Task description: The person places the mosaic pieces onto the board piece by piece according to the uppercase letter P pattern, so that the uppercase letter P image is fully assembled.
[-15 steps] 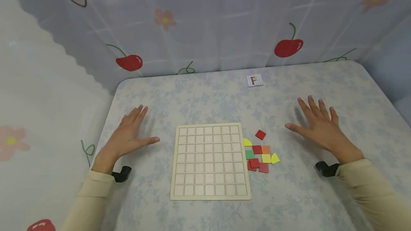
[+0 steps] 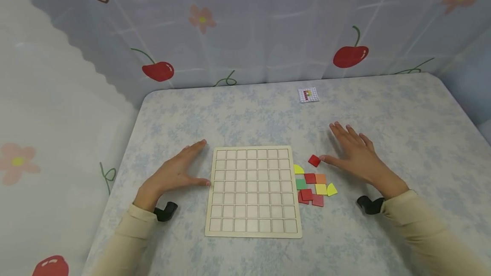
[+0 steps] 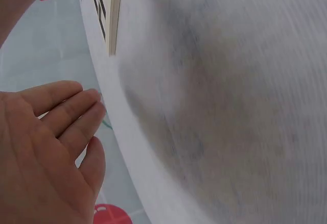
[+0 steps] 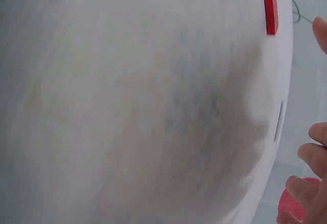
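A cream grid board (image 2: 207, 208) with square recesses lies flat on the table. Just off its left edge hovers my left hand (image 2: 174, 176), its fingers straight and the thumb pointing toward the board. In the left wrist view the palm (image 3: 41, 152) shows with nothing held. My right hand (image 2: 358, 159) is over the table right of the board, fingers spread, thumb tip near a loose red square tile (image 2: 314, 160). Beside the board's right edge lie several tiles, among them a green tile (image 2: 301, 184), an orange tile (image 2: 320, 178) and a yellow quarter-round tile (image 2: 331, 189).
A small card (image 2: 308, 95) with a coloured grid pattern lies near the table's back edge. Behind the table hangs a curtain (image 2: 264, 29) printed with cherries and flowers. Dark wrist devices (image 2: 166, 211) sit at both cuffs.
Both hands have moved inward, the left one rightward toward the board and the right one leftward toward the loose red tile. The view has shifted slightly.
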